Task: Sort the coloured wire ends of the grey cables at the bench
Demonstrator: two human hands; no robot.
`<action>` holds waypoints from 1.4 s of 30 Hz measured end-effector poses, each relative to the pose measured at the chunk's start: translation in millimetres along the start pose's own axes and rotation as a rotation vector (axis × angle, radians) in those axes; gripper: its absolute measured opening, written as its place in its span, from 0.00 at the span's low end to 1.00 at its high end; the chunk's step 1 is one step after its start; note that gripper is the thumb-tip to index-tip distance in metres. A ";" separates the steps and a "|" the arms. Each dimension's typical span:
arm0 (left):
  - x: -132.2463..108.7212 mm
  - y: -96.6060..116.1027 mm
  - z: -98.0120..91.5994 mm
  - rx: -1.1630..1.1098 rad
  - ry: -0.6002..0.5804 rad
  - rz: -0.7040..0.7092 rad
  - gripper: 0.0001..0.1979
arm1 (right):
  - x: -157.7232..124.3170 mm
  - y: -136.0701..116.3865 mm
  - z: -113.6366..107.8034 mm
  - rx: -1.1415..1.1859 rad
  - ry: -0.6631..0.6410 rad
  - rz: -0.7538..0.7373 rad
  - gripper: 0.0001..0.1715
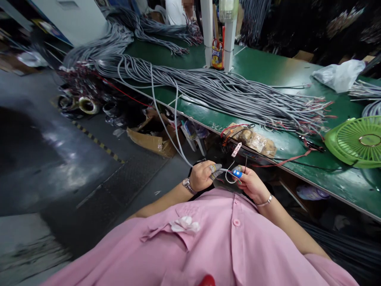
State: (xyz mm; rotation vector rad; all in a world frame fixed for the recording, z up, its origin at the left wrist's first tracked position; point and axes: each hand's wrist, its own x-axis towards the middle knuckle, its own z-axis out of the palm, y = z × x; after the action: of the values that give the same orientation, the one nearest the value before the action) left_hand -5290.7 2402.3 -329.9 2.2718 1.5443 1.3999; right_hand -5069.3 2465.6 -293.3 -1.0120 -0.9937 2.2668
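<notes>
A grey cable (177,140) loops down off the bench edge and runs up into my left hand (204,174). That hand is closed round it near its end, with grey covers on the fingertips. From the cable's end come thin loose wires (228,179), one white one curling in a loop. My right hand (251,183) pinches these wires between finger and thumb, with a blue wrap on one finger. Both hands are in front of my body, just short of the bench. A large bundle of grey cables (214,85) lies along the bench beyond them.
The green bench (268,65) carries a green fan (357,141), a taped brown block (253,141) and a plastic bag (341,75). A white post (208,35) rises from it. Below stands an open cardboard box (151,139). Another person (175,12) is at the far side.
</notes>
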 end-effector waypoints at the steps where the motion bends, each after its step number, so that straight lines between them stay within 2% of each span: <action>1: 1.4 -2.8 0.5 0.016 -0.036 0.015 0.11 | -0.5 -0.6 0.8 0.016 -0.022 0.016 0.17; 5: 14.8 -12.2 -2.4 -0.047 -0.233 -0.004 0.13 | -1.1 -2.2 2.8 0.017 -0.043 0.022 0.17; 9: 33.2 -18.3 -9.3 -0.382 -0.371 -0.234 0.17 | 6.7 -5.3 -3.3 -0.016 0.086 -0.058 0.20; 13: 46.6 -22.3 -8.2 -0.799 -0.360 -0.498 0.20 | 27.5 -17.8 -13.0 -0.086 0.238 -0.136 0.28; 16: 51.9 -23.2 1.7 -1.023 -0.349 -0.674 0.18 | 45.5 -28.6 -11.8 -0.125 0.249 -0.120 0.32; 20: 55.8 -26.3 19.7 -1.203 -0.351 -0.843 0.13 | 60.1 -33.8 0.1 -0.096 0.249 -0.206 0.29; 27: 58.1 -34.8 37.9 -1.328 -0.359 -0.902 0.06 | 63.5 -28.3 7.5 0.044 0.228 -0.241 0.27; 32: 59.8 -33.9 43.0 -1.315 -0.425 -0.943 0.07 | 66.6 -25.6 7.1 0.114 0.237 -0.278 0.24; 42: 63.0 -30.6 45.7 -1.249 -0.531 -0.923 0.09 | 66.9 -22.7 12.5 0.151 0.241 -0.311 0.21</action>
State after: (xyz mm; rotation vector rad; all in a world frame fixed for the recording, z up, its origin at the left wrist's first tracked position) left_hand -5275.1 2484.4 -331.6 0.8514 0.8453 0.8828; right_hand -5117.9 2518.0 -299.5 -0.9646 -0.8023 1.8849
